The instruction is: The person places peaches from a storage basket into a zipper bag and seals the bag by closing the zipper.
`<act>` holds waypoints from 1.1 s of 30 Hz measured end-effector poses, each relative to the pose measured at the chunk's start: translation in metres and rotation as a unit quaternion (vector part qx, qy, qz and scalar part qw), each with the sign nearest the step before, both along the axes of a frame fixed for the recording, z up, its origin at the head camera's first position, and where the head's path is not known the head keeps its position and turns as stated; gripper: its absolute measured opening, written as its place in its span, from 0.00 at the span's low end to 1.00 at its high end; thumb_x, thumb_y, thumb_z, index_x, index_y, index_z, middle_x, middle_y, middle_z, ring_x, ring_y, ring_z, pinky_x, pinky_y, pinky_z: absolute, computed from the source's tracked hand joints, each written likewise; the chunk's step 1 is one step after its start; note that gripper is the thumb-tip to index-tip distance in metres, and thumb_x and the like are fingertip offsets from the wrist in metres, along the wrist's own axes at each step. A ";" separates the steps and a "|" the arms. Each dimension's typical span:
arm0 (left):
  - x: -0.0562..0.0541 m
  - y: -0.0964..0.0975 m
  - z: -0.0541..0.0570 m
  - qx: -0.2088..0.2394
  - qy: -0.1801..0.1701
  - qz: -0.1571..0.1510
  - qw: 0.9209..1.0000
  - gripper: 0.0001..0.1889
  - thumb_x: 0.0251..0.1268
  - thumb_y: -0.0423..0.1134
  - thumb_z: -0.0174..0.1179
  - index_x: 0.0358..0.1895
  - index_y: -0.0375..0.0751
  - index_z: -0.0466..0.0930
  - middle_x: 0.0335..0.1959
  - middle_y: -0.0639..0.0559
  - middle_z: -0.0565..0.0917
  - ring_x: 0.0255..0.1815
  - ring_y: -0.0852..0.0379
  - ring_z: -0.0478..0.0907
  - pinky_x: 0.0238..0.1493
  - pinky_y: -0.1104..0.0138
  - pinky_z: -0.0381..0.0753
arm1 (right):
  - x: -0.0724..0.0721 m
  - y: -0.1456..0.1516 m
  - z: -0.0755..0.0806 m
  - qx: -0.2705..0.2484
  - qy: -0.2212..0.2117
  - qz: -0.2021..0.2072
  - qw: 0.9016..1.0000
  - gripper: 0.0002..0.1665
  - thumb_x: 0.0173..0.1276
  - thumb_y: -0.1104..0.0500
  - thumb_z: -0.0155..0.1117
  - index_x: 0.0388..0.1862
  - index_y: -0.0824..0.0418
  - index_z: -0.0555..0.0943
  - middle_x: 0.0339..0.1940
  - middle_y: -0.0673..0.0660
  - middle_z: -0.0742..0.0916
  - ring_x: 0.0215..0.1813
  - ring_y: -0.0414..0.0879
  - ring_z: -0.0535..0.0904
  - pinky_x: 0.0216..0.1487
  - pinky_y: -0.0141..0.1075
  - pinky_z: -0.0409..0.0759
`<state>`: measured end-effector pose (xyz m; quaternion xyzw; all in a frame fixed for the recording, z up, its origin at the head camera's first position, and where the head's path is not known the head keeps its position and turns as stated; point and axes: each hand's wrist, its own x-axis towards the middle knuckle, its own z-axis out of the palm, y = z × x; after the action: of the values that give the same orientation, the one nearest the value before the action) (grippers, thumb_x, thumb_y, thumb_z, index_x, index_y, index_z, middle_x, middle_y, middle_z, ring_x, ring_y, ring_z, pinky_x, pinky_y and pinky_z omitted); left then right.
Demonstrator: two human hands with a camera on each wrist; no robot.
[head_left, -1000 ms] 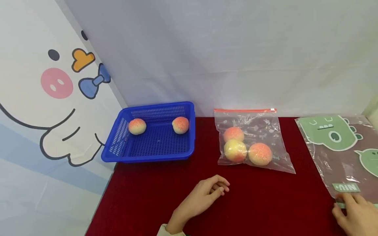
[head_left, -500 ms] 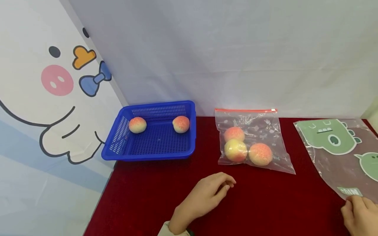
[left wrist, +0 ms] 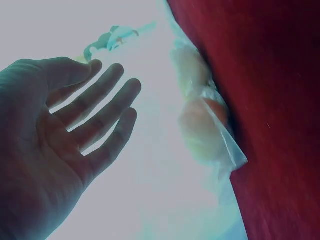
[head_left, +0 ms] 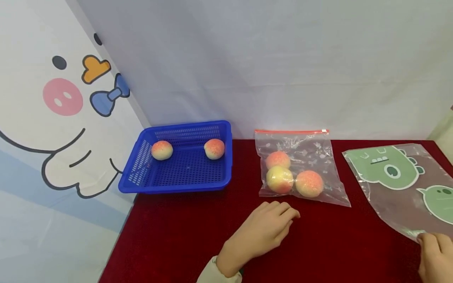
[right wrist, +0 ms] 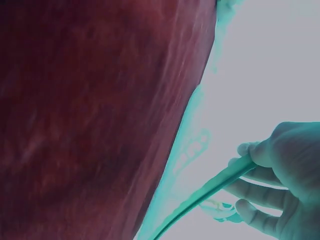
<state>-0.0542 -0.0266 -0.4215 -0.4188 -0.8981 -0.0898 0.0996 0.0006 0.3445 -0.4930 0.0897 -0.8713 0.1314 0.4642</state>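
Note:
My left hand [head_left: 263,232] hovers over the red cloth in front of a clear zip bag [head_left: 330,173], its fingers loosely bent around nothing. In the left wrist view the fingers of this hand [left wrist: 85,115] are spread apart. Three peaches [head_left: 310,184] lie inside that bag, which has a red zip strip along its far edge. At the right, my right hand [head_left: 437,253] pinches the near edge of a large clear bag [head_left: 393,204] printed with green cartoon animals. The right wrist view shows its green edge strip [right wrist: 210,187] between thumb and fingers, slanting down to the left.
A blue plastic basket [head_left: 191,188] with two peaches [head_left: 162,150] in it stands at the back left. White cloth [head_left: 283,67] hangs behind the red-covered table [head_left: 170,236]. A cartoon-printed panel [head_left: 32,165] borders the left side.
My left hand has moved right, toward the bags. The right hand has shifted slightly right with the printed bag's near edge, and the bag's far edge has slid nearer and left.

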 end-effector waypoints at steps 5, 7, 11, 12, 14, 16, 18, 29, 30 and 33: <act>-0.004 0.019 0.002 -0.011 0.005 -0.029 1.000 0.13 0.80 0.43 0.56 0.61 0.55 0.80 0.54 0.64 0.84 0.51 0.66 0.81 0.47 0.76 0.75 | 0.003 -0.014 0.008 -0.009 -0.034 -0.014 0.999 0.39 0.88 0.45 0.36 0.32 0.78 0.76 0.30 0.77 0.80 0.25 0.75 0.72 0.32 0.60 0.65; -0.005 0.027 0.002 -0.015 0.010 -0.041 0.999 0.13 0.80 0.43 0.55 0.62 0.55 0.80 0.54 0.64 0.84 0.51 0.66 0.81 0.45 0.77 0.73 | 0.004 -0.018 0.010 -0.015 -0.040 -0.017 0.999 0.40 0.87 0.43 0.35 0.32 0.77 0.76 0.30 0.76 0.80 0.26 0.76 0.72 0.32 0.61 0.65; -0.006 0.041 0.001 -0.035 0.047 -0.051 0.997 0.15 0.79 0.43 0.55 0.63 0.56 0.80 0.54 0.65 0.84 0.51 0.66 0.81 0.43 0.77 0.73 | 0.007 -0.026 0.015 -0.010 -0.048 -0.024 0.999 0.40 0.87 0.42 0.35 0.34 0.74 0.77 0.30 0.75 0.79 0.27 0.76 0.72 0.32 0.62 0.65; -0.006 0.044 0.001 -0.041 0.060 -0.051 0.996 0.15 0.79 0.43 0.56 0.63 0.56 0.79 0.54 0.65 0.84 0.51 0.66 0.81 0.43 0.76 0.74 | 0.008 -0.027 0.017 -0.008 -0.052 -0.024 0.998 0.40 0.87 0.42 0.35 0.34 0.74 0.77 0.31 0.75 0.79 0.27 0.75 0.72 0.32 0.62 0.65; -0.006 0.049 0.001 -0.057 0.087 -0.049 0.993 0.16 0.78 0.43 0.56 0.64 0.57 0.79 0.54 0.65 0.83 0.52 0.65 0.81 0.45 0.75 0.75 | 0.009 -0.030 0.022 0.000 -0.054 -0.022 0.998 0.38 0.87 0.43 0.35 0.35 0.73 0.77 0.32 0.74 0.80 0.26 0.74 0.72 0.31 0.61 0.65; -0.007 0.055 0.001 -0.069 0.106 -0.047 0.991 0.16 0.78 0.44 0.56 0.64 0.58 0.78 0.54 0.66 0.83 0.53 0.65 0.80 0.46 0.74 0.76 | 0.010 -0.033 0.027 0.008 -0.058 -0.017 0.998 0.37 0.87 0.44 0.35 0.35 0.73 0.77 0.33 0.73 0.80 0.25 0.73 0.72 0.30 0.60 0.65; -0.008 0.061 0.001 -0.074 0.114 -0.047 0.990 0.15 0.79 0.44 0.54 0.64 0.58 0.78 0.54 0.66 0.83 0.53 0.65 0.80 0.47 0.74 0.76 | 0.010 -0.036 0.033 0.012 -0.059 -0.013 0.998 0.37 0.87 0.44 0.35 0.35 0.73 0.78 0.33 0.73 0.80 0.25 0.72 0.72 0.30 0.60 0.64; -0.022 0.106 -0.007 -0.024 0.079 -0.077 0.994 0.24 0.83 0.55 0.49 0.75 0.56 0.70 0.68 0.63 0.78 0.65 0.65 0.76 0.59 0.77 0.77 | 0.018 -0.054 0.053 0.017 -0.089 0.009 0.996 0.40 0.85 0.44 0.27 0.38 0.72 0.79 0.39 0.76 0.80 0.31 0.73 0.75 0.38 0.61 0.63; -0.023 0.110 -0.008 -0.016 0.070 -0.083 0.994 0.25 0.83 0.56 0.49 0.76 0.55 0.69 0.68 0.63 0.77 0.64 0.65 0.77 0.59 0.77 0.77 | 0.019 -0.056 0.055 0.022 -0.097 0.007 0.995 0.41 0.85 0.44 0.25 0.38 0.72 0.79 0.39 0.76 0.80 0.32 0.72 0.75 0.39 0.62 0.64; -0.024 0.120 -0.009 -0.005 0.053 -0.097 0.994 0.26 0.82 0.57 0.50 0.76 0.54 0.69 0.68 0.62 0.77 0.61 0.66 0.78 0.56 0.79 0.77 | 0.022 -0.060 0.060 0.034 -0.118 0.001 0.992 0.43 0.85 0.43 0.21 0.38 0.71 0.80 0.38 0.75 0.79 0.32 0.71 0.75 0.40 0.62 0.65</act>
<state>-0.0783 0.0935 -0.4310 -0.5087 -0.8471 -0.0719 0.1360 0.0226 0.2842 -0.4326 0.0905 -0.9237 0.1116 0.3551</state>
